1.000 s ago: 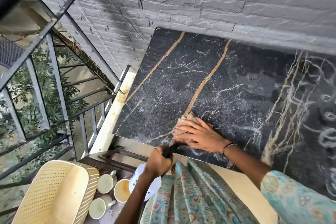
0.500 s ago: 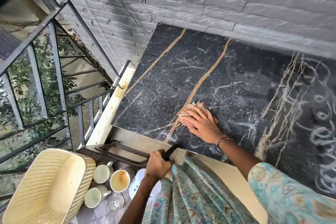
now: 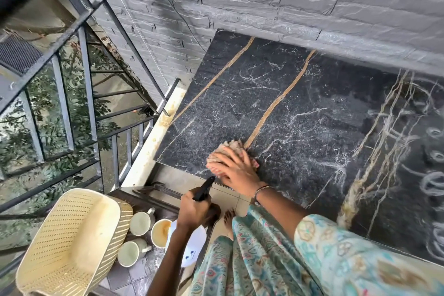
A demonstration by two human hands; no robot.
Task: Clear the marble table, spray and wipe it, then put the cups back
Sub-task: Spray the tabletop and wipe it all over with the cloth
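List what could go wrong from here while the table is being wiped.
1. The three pale ceramic cups sit on the floor beside the bare foot; a step could knock them.
2. The left hand holds the white spray bottle right above them; dropped, it might hit them.

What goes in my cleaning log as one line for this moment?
stage: wiping | right hand: pressing cloth on marble table | left hand: holding spray bottle | cups: on floor
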